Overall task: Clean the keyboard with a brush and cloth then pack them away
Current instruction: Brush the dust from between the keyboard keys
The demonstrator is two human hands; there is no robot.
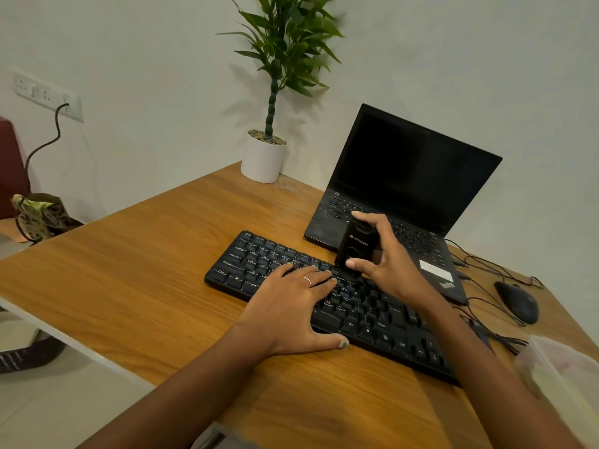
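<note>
A black keyboard (259, 257) lies diagonally across the wooden desk (146, 254). My left hand (288, 306) rests flat on the middle keys, fingers straight, thumb at the keyboard's near edge. My right hand (385, 260) grips a black block-shaped brush tool (355, 246) with a white logo, holding it upright with its lower end on the keys just beyond my left fingertips. No cloth can be made out.
An open black laptop (415, 176) stands behind the keyboard. A black mouse (517, 301) and tangled cables lie at the right. A potted plant in a white pot (263, 162) stands at the desk's far corner. A clear plastic container (564, 374) sits at the near right edge.
</note>
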